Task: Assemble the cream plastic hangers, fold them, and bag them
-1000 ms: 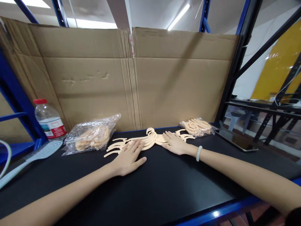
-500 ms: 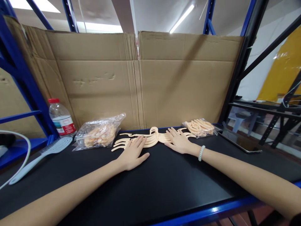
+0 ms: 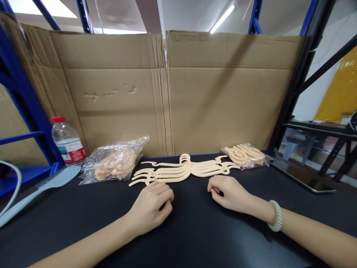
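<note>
A stack of beige plastic clothes hangers (image 3: 173, 172) lies flat on the black tabletop, hooks together in the middle and notched arms spread left and right. My left hand (image 3: 152, 206) rests just in front of the stack's left arms, its fingers curled in and closed, with nothing showing in them. On the other side my right hand (image 3: 230, 191) sits a little in front of the right arms, fingers curled loosely towards the thumb around a small gap. It holds nothing that I can see. A pale coil band (image 3: 276, 216) circles the right wrist.
Two clear bags of beige pieces, a left bag (image 3: 114, 163) and a right bag (image 3: 245, 154), lie near the cardboard wall (image 3: 223, 96). At left are a bottle (image 3: 69, 143) and a pale hairbrush (image 3: 61, 178). A dark flat device (image 3: 302, 175) lies at right.
Both hands have left the hangers and drawn back towards me. Their flat, stretched fingers have curled in. The hangers now show fully, and the view has shifted slightly.
</note>
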Available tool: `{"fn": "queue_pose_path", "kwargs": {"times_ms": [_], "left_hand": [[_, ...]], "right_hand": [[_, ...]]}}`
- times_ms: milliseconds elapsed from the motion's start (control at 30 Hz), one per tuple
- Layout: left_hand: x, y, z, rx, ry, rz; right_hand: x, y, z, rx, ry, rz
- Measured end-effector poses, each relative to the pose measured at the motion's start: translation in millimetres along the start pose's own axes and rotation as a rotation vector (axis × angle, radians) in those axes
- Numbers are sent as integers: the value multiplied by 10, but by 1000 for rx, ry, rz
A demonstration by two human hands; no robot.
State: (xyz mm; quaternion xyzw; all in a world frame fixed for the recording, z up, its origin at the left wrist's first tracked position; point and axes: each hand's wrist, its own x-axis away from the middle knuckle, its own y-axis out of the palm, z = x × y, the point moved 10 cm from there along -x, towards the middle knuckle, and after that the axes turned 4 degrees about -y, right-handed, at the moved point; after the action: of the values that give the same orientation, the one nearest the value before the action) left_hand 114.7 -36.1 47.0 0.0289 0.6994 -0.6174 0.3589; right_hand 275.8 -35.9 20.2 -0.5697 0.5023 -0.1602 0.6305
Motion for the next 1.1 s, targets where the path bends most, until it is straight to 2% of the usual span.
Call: {"fn": "queue_pose_path", "kwargs": {"times_ms": [200, 467, 667, 1100], "left_hand": [[-5, 36, -55, 50, -14, -41], [8, 91, -81, 144, -58, -95], [15, 116, -81, 151, -77, -126], [55, 190, -119, 74, -17, -115]], "right_hand": [[8, 84, 226, -118, 110, -21], [19, 44, 191, -114, 99, -3], [27, 21, 222, -100, 142, 5], [24, -31, 371, -210, 226, 23]]}}
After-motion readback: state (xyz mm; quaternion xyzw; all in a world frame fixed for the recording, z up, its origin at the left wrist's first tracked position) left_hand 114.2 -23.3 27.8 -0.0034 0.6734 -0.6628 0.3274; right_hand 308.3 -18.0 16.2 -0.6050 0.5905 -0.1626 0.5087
